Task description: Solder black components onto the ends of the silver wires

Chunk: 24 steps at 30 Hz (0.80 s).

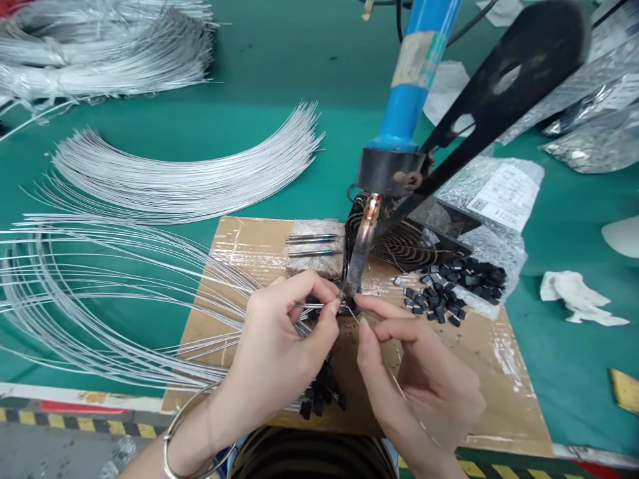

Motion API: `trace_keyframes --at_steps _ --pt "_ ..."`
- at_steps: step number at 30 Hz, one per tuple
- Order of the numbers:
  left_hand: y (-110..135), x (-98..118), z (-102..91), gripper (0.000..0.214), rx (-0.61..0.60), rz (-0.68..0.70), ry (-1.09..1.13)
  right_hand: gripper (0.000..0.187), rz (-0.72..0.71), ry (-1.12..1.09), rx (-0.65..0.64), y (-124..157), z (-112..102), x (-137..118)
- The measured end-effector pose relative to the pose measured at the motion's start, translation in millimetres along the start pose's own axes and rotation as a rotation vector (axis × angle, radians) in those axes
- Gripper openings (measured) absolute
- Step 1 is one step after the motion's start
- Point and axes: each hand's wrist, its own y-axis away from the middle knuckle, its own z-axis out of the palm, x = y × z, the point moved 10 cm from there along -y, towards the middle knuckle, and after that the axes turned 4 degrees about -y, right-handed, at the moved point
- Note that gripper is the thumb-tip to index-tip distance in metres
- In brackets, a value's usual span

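Probably light, soft and easily kinked, the thin silvery wire is best held near its end, where the right hand pinches it just below the blue-handled soldering iron, while the left hand, fingertips closed, grips a slender white wire.

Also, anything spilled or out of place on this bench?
Some small black parts lie scattered on the cardboard, off the main heap; looks like a spill, though possibly deliberate. A crumpled white tissue sits at right on the green tabletop, looking like litter.
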Motion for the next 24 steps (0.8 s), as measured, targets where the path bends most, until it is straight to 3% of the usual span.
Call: trace_keyframes --at_steps 24 --pt "2 3 -3.4 0.016 0.020 0.036 -0.034 0.023 -0.110 0.068 0.008 -1 -1 -15"
